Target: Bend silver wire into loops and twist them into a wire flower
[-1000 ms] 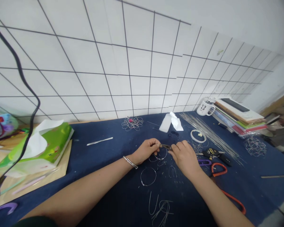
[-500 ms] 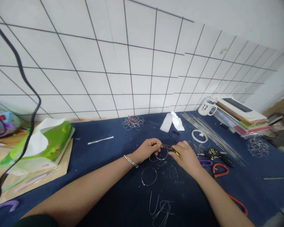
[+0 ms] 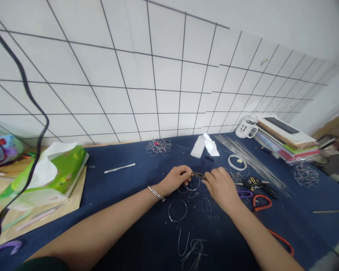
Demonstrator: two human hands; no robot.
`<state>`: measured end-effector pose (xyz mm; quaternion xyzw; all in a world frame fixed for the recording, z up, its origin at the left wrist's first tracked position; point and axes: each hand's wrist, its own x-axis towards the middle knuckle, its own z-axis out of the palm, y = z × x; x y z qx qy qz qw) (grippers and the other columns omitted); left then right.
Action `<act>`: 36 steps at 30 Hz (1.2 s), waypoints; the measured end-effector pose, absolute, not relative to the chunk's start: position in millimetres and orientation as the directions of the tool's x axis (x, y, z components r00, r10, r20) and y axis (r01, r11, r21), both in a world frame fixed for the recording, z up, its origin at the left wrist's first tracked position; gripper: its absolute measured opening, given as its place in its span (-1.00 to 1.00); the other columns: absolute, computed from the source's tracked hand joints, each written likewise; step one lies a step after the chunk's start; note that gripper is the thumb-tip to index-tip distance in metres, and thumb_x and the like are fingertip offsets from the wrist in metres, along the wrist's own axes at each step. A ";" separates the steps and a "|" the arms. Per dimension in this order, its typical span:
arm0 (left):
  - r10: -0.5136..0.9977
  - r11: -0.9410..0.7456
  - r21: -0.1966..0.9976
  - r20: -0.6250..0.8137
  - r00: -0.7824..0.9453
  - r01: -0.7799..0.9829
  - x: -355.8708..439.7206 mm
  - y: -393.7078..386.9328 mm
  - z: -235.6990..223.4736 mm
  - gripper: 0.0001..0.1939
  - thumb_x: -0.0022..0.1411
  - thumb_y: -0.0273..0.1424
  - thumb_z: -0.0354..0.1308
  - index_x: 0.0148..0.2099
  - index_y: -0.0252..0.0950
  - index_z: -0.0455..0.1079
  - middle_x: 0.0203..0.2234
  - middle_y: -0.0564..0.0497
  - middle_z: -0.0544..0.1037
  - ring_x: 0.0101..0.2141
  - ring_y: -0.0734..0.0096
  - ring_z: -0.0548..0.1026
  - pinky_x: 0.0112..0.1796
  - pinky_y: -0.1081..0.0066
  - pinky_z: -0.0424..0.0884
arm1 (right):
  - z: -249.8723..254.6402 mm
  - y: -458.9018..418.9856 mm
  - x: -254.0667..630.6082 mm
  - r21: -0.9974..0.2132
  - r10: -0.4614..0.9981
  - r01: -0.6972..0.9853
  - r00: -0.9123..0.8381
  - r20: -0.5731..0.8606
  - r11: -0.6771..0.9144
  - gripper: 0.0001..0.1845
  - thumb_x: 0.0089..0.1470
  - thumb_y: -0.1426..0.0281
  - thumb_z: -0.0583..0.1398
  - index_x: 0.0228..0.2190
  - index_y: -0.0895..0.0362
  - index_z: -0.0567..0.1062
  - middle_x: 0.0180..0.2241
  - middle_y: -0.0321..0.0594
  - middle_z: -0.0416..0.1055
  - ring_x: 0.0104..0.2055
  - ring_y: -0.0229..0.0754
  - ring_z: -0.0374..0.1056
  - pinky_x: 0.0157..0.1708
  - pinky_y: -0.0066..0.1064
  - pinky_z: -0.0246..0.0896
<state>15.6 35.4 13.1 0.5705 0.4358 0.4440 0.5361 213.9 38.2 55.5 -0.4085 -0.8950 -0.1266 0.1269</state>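
Pinched between the fingers of my left hand (image 3: 177, 180) is a thin wire ring (image 3: 198, 185) with small beads on its lower side. My right hand (image 3: 220, 186) is closed round a pair of pliers (image 3: 198, 174), whose dark jaws reach left to the wire at my left fingertips. Whether the jaws are clamped on the wire is too small to tell. Below my hands a second beaded wire ring (image 3: 177, 221) lies on the dark blue cloth (image 3: 147, 241). Bent wire pieces (image 3: 196, 253) lie nearer to me.
A green tissue pack (image 3: 70, 165) lies at left. Wire bundles (image 3: 157, 146), straight wires (image 3: 251, 162), a white coil (image 3: 237, 162), black-handled cutters (image 3: 254, 183) and orange-handled scissors (image 3: 262, 202) spread rightward. A mug (image 3: 245, 128) and stacked books (image 3: 288, 139) stand by the tiled wall.
My right hand has turned slightly over the pliers, so the yellow on their handle no longer shows. Both hands stay at the wire ring. The view has shifted slightly.
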 end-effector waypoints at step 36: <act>0.972 -0.051 0.998 0.040 0.230 0.039 16.5 34.9 15.9 -0.79 0.15 -0.30 0.01 -0.34 -0.38 0.29 -0.52 0.06 0.38 -0.58 0.63 0.30 -0.49 0.55 0.22 | 51.0 44.5 218.8 0.031 0.689 0.744 -0.634 0.351 0.668 -0.82 0.07 0.32 0.09 -0.36 0.13 0.44 -0.45 -0.17 0.27 -0.30 -0.16 0.13 -0.30 -0.33 0.02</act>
